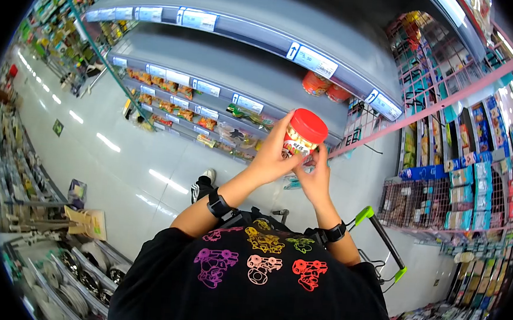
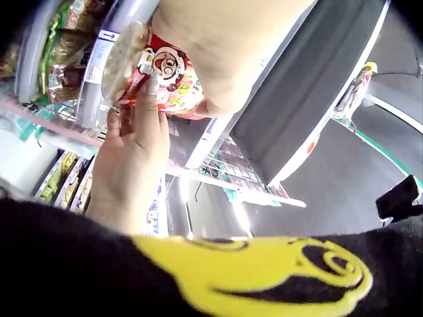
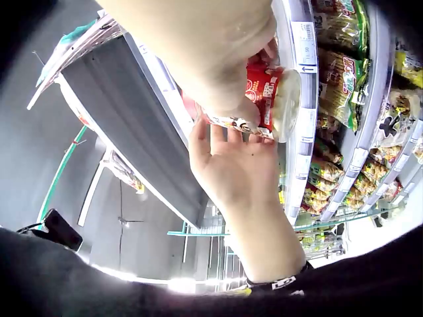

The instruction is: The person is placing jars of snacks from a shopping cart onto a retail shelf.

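A clear jar with a red lid (image 1: 309,125) and a red cartoon label is held up in front of the shelves. My left hand (image 1: 276,156) grips its left side, fingers curled round it and thumb across the lower front. At the lower right, my right hand (image 1: 315,175) holds it by the base. The left wrist view shows the label (image 2: 173,71) between the near left hand (image 2: 218,56) and the right hand (image 2: 135,158), whose thumb lies on it. In the right wrist view, the left hand (image 3: 241,168) is below the jar (image 3: 285,105), beside the near right hand (image 3: 221,76).
Grey shelves (image 1: 236,31) with price tags stand ahead, with red-lidded jars (image 1: 316,84) on one and packets (image 1: 182,114) lower down. A pink-edged wire rack (image 1: 411,203) is on the right. A cart with a green-ended handle (image 1: 386,243) stands at my right side.
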A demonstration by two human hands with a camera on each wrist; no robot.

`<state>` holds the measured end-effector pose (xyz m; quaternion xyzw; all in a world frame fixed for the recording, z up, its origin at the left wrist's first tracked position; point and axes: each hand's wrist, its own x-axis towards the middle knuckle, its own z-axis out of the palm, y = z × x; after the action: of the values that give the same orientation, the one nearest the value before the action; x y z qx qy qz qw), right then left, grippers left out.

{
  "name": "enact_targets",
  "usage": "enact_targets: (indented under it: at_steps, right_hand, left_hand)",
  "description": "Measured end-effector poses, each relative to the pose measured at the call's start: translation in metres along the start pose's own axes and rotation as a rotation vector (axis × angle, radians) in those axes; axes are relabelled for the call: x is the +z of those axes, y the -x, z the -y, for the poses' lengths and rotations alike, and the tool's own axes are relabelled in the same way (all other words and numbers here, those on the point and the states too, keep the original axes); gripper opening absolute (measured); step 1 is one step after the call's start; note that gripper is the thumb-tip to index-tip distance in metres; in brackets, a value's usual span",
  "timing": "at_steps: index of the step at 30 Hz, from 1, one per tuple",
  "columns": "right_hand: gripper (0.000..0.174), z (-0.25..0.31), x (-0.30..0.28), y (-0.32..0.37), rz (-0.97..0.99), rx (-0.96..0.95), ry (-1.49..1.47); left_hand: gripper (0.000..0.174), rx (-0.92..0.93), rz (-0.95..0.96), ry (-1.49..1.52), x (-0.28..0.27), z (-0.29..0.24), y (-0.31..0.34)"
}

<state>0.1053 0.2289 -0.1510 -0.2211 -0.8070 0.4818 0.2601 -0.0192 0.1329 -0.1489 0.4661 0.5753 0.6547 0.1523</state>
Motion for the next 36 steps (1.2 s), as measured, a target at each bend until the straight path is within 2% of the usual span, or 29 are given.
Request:
enact_targets:
  at_steps: [5, 9, 10, 13, 14, 17, 18, 21, 28, 31, 34, 36]
  right_hand:
    - [0.083, -0.016, 0.004, -0.023, -0.059, -0.127, 0.108]
    - [0.083, -0.010, 0.010, -0.040, -0.160, -0.189, 0.328]
    - [0.082, -0.013, 0.013, -0.047, -0.173, -0.229, 0.301]
    - [0.080, 0.004, 0.014, -0.064, -0.099, -0.171, 0.281]
    - [0.080, 0.002, 0.016, -0.072, -0.090, -0.226, 0.335]
    - [0.080, -0.016, 0.031, -0.099, -0.046, -0.286, 0.074]
    - [0.081, -0.022, 0.036, -0.107, -0.067, -0.348, 0.123]
    - [0.081, -0.036, 0.050, -0.130, -0.002, -0.166, -0.046]
    - [0.082, -0.055, 0.059, -0.162, -0.072, -0.259, 0.093]
    - [0.083, -0.060, 0.058, -0.176, -0.037, -0.178, 0.121]
    - [0.083, -0.071, 0.062, -0.189, -0.072, -0.201, 0.121]
    - [0.075, -0.078, 0.064, -0.195, -0.044, -0.183, 0.139]
  left_hand:
    - [0.093, 0.048, -0.045, -0.025, -0.002, 0.001, -0.006]
    - [0.095, 0.101, -0.069, -0.215, -0.003, 0.011, -0.014]
    - [0.096, 0.116, -0.071, -0.255, -0.005, 0.013, -0.017]
    - [0.094, 0.156, -0.103, -0.351, -0.015, 0.014, -0.025]
    - [0.093, 0.172, -0.130, -0.340, -0.019, 0.013, -0.028]
    - [0.092, 0.198, -0.168, -0.410, -0.033, 0.013, -0.037]
    - [0.093, 0.199, -0.155, -0.441, -0.039, 0.020, -0.039]
    - [0.094, 0.186, -0.148, -0.519, -0.052, 0.033, -0.051]
    - [0.091, 0.101, -0.122, -0.591, -0.064, 0.052, -0.075]
    - [0.091, 0.133, -0.209, -0.627, -0.064, 0.060, -0.083]
    - [0.090, 0.098, -0.211, -0.659, -0.066, 0.070, -0.093]
    - [0.089, 0.083, -0.206, -0.685, -0.068, 0.076, -0.097]
